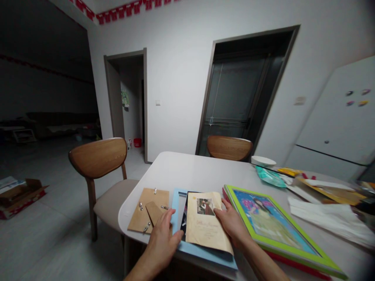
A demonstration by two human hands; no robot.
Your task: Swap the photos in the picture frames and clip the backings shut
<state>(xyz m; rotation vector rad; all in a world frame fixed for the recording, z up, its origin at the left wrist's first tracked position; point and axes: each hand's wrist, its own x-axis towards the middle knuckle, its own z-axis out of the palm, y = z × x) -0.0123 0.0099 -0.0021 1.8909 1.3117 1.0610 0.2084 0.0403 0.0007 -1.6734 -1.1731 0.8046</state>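
Observation:
A light blue picture frame [195, 249] lies at the near edge of the table, with a cream printed sheet [202, 226] over it. The sheet bears a small photo and faint writing, and a dark picture [184, 214] shows under its left side. My right hand [231, 222] grips the sheet's right edge, thumb on top and fingers partly hidden. My left hand [165, 236] is at the frame's left side, fingers apart and thumb by the dark picture's edge. Beside it rests a brown backing board [137, 216] with metal clips and a stand flap.
To the right, a green-framed picture [274, 226] lies over something red. Beyond it are a teal packet [269, 176], a white bowl [263, 161], brown packaging [325, 189] and white wrapping [331, 214]. Wooden chairs [99, 156] stand at the table's left and far side.

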